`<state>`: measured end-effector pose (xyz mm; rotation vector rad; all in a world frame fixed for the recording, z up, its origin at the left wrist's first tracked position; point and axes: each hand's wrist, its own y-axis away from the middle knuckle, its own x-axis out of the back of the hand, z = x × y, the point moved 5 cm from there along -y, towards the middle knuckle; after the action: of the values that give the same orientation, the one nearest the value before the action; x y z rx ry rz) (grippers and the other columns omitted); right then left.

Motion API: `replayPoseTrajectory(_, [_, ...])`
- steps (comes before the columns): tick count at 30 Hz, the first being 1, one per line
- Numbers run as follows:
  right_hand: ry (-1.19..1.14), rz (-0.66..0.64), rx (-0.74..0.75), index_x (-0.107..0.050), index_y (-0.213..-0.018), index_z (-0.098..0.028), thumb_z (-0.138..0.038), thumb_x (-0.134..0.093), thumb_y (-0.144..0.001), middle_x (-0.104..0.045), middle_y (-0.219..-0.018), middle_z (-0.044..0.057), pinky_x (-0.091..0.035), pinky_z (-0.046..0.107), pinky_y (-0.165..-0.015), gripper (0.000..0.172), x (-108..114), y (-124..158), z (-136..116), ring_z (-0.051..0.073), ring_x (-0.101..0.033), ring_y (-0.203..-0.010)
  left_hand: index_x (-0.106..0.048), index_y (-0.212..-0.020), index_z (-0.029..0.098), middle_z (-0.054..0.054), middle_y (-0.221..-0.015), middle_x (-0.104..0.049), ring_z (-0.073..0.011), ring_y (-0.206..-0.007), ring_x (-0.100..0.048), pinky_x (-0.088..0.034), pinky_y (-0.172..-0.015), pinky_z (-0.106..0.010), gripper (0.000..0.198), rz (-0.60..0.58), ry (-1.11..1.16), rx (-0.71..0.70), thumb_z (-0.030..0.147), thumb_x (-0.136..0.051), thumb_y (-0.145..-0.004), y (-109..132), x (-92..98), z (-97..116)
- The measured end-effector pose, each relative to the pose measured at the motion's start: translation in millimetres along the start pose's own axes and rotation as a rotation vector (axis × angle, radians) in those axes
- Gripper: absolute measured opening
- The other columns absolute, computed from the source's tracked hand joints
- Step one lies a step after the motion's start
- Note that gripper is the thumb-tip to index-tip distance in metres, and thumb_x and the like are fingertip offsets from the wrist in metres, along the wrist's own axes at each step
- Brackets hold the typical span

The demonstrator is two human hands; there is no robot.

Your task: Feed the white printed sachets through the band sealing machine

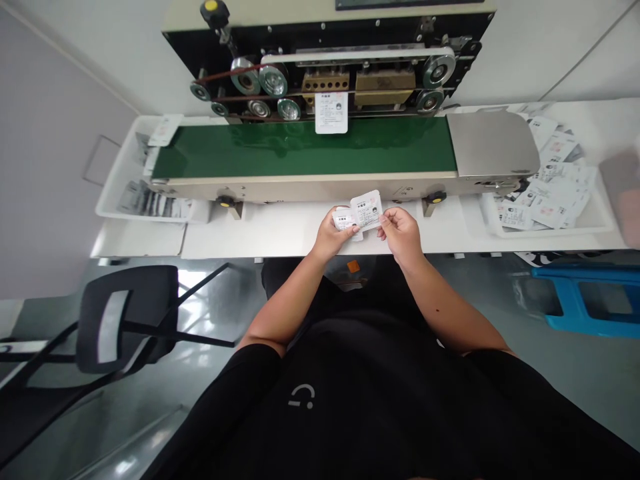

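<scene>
Black clothing (350, 400) is seen nearest the lens, below the near edge of the white table (280, 233). Just above that edge, the left hand (333, 235) is closed around a small stack of white pouches (344, 219), with the thumb pressed on top. The right hand (401, 232) is pinched, thumb against fingertips, on the right edge of the top pouch (367, 209), which is fanned upward from the stack. Neither hand is spread. The held pouches are positioned just in front of the green belt (280, 150) and are not touching it. Farther on, a single pouch (331, 112) is found at the belt's far edge, beneath the sealing head (350, 80). Progress is judged to be partway. A number of pouches are collected in the left tray (105, 193) at the belt's end. A loose pile (545, 193) is heaped in the right tray (550, 231) beside the metal plate (493, 143).
</scene>
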<state>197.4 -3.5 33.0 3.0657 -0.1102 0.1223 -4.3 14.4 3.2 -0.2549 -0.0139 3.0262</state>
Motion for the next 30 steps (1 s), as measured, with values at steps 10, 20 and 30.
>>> replayPoseTrajectory(10, [-0.010,0.239,-0.010,-0.063,-0.108,-0.017,-0.017,-0.063,-0.105,-0.072,-0.086,0.009,-0.051,0.028,-0.058,0.003,135,-79,-117,0.010,-0.058,-0.059,-0.064,-0.115,0.020,-0.004,-0.100,-0.073,-0.0168,-0.087,-0.070,-0.056,-0.077,-0.027,0.068,0.033,0.013,0.045,0.054,-0.097,-0.067,0,2.2,2])
replayPoseTrajectory(20, [-0.025,0.261,-0.055,-0.049,-0.121,-0.007,-0.005,-0.050,-0.110,-0.071,-0.091,0.008,-0.050,0.025,-0.069,0.012,148,-157,-132,0.003,-0.062,-0.066,-0.063,-0.118,0.020,-0.005,-0.102,-0.073,-0.0176,-0.089,-0.070,-0.056,-0.079,-0.027,0.072,0.041,0.006,0.064,0.055,-0.097,-0.066,2,1.9,1])
replayPoseTrajectory(30, [0.086,0.153,-0.159,-0.048,-0.138,0.002,-0.010,-0.051,-0.110,-0.071,-0.109,0.017,-0.043,0.016,-0.061,0.031,90,-168,-156,0.001,-0.065,-0.066,-0.063,-0.116,0.021,-0.005,-0.102,-0.073,-0.0180,-0.088,-0.070,-0.056,-0.078,-0.028,0.070,0.045,0.000,0.064,0.056,-0.097,-0.066,3,0.7,3])
